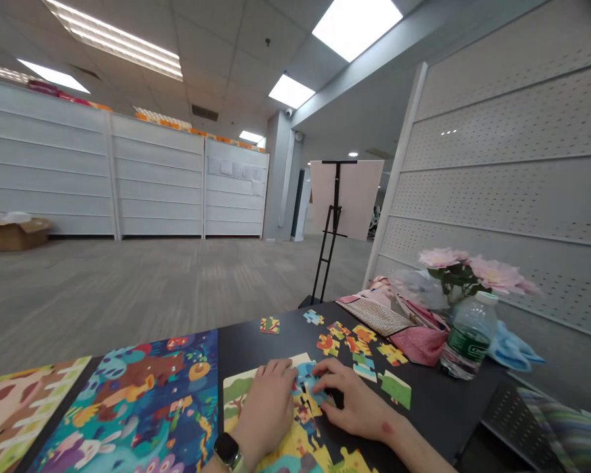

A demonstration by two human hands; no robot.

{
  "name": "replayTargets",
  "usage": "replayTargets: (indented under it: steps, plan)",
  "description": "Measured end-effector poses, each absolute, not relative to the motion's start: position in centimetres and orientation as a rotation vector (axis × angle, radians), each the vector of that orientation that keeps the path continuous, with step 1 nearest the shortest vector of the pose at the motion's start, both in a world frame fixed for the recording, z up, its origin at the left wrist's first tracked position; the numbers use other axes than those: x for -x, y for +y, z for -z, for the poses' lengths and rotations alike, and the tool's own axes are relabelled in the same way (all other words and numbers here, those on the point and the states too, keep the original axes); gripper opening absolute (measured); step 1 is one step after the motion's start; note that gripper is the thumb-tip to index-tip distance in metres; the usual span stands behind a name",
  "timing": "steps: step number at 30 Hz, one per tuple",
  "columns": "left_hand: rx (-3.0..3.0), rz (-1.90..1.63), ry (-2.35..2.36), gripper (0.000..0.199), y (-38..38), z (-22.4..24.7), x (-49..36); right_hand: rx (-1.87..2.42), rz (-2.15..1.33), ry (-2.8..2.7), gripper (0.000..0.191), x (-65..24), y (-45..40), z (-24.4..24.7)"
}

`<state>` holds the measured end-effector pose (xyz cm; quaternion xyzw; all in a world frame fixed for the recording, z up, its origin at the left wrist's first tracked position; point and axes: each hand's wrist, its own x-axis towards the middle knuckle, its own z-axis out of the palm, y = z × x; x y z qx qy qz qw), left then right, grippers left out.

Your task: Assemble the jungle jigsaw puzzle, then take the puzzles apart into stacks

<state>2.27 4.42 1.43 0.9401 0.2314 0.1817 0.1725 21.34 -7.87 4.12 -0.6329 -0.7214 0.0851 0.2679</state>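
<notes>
A partly assembled jigsaw puzzle lies on the black table in front of me. My left hand rests on its left part, fingers close together and pointing forward, a watch on the wrist. On the right side of the puzzle, my right hand has curled fingers at a blue puzzle piece, its thumb lower down near the puzzle's edge. Whether the right fingers pinch that piece is unclear. Loose pieces lie beyond my right hand, with a green piece beside it.
Two finished-looking picture puzzles lie at the left. A pink bag, a water bottle, pink flowers and a blue cloth stand at the right. Behind the table is an easel.
</notes>
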Motion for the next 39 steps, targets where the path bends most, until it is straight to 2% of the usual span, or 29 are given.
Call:
replayTargets:
  steps: [8, 19, 28, 31, 39]
  plan:
    - [-2.653, -0.53, 0.656, 0.048, 4.2, -1.7, -2.2, 1.645, -0.189, -2.027, 0.03, -21.3, -7.6, -3.6]
    - [-2.624, -0.568, 0.661, 0.039, 4.2, -1.7, -2.3, 1.708, -0.207, -2.175, 0.033, -19.8, -8.5, -5.6]
    - [-2.58, -0.565, 0.656, 0.045, 3.9, -1.9, -2.1, 1.761, -0.239, -2.067, 0.033, -19.7, -9.3, -4.6]
    - [-2.577, -0.552, 0.66, 0.047, 4.0, -1.9, -2.1, 1.765, -0.26, -1.959, 0.037, -21.1, -9.3, -3.3]
    - [-2.568, -0.539, 0.675, 0.048, 4.0, -1.9, -2.2, 2.113, 0.084, -1.427, 0.049, -30.9, -6.4, -2.7]
